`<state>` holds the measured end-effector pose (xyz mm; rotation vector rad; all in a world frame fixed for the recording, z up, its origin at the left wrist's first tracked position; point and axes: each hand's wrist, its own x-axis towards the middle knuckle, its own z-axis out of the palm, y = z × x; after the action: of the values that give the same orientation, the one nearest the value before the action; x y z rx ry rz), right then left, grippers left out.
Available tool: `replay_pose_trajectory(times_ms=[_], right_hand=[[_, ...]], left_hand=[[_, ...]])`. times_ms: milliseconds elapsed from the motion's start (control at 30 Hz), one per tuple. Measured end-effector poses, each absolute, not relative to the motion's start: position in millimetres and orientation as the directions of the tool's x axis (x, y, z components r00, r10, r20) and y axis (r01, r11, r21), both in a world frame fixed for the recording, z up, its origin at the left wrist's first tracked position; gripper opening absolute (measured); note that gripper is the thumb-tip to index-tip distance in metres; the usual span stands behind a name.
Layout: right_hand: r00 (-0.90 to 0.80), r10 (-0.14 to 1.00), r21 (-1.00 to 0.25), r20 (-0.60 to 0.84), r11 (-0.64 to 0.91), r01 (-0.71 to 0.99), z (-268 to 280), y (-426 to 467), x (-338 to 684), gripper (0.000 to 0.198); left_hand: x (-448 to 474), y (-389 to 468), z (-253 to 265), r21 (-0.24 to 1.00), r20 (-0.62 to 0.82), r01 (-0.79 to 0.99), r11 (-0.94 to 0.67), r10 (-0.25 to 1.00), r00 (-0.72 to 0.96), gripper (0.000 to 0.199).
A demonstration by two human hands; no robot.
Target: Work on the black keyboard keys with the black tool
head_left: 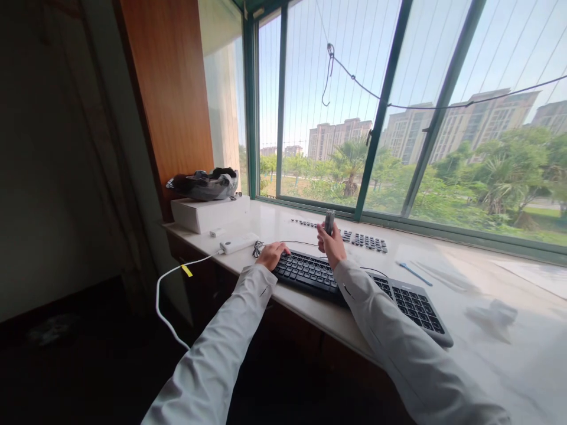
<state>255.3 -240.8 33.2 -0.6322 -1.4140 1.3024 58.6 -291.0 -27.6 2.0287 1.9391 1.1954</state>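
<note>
A black keyboard point(305, 273) lies along the front of the white counter, its number pad point(419, 304) at the right end. My left hand point(271, 255) is on its upper left corner, fingers bent over the edge and gripping it. Raised above the keyboard's middle, my right hand point(332, 243) is closed round a small dark grey block-like object point(329, 222), which stands upright from the fingers; its kind is unclear. My right forearm covers part of the keyboard. Behind it, loose keycaps point(370, 242) are laid out in rows, some hidden by my right hand.
A white power strip point(239, 243) with a cord and a white box point(210, 213) topped by a dark plastic-wrapped bundle point(206, 184) are at left. To the right are a thin blue stick point(415, 274) and crumpled clear plastic point(494, 316). Windows point(328, 118) stand behind.
</note>
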Motion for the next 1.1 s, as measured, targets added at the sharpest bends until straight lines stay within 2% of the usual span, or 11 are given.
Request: replay_pose_trajectory(times_ms=[67,200,400,533,800,1100], right_hand=[[-0.348,0.887,-0.903,0.305,0.153,-0.402,35.6,-235.8,229.6,0.036],[-0.396,0.893,-0.833,0.215,-0.044,-0.552,32.6,-225.4,187.3,0.039],[-0.292,0.951,-0.776,0.102,-0.108,-0.621,8.3,-211.9,161.3,0.041],[-0.316,0.948,-0.768,0.043,-0.171,-0.618,-8.4,-204.6,158.8,0.036],[-0.275,0.959,-0.761,0.065,-0.131,-0.636,-16.5,-203.9,151.8,0.039],[-0.171,0.984,-0.788,0.054,-0.063,-0.612,-15.8,-209.3,148.1,0.034]], left_hand=[[58.7,-291.3,-27.2,0.554,0.476,0.809,-0.196,0.872,-0.115,0.056],[58.0,-291.2,-27.9,0.548,0.497,0.813,-0.195,0.858,-0.129,0.054],[56.3,-290.2,-30.1,0.550,0.537,0.806,-0.220,0.832,-0.139,0.048],[57.5,-292.4,-29.1,0.544,0.533,0.814,-0.206,0.833,-0.145,0.046],[58.8,-297.8,-25.6,0.548,0.503,0.821,-0.160,0.847,-0.171,0.044],[57.4,-298.9,-26.6,0.550,0.534,0.812,-0.196,0.830,-0.161,0.043]])
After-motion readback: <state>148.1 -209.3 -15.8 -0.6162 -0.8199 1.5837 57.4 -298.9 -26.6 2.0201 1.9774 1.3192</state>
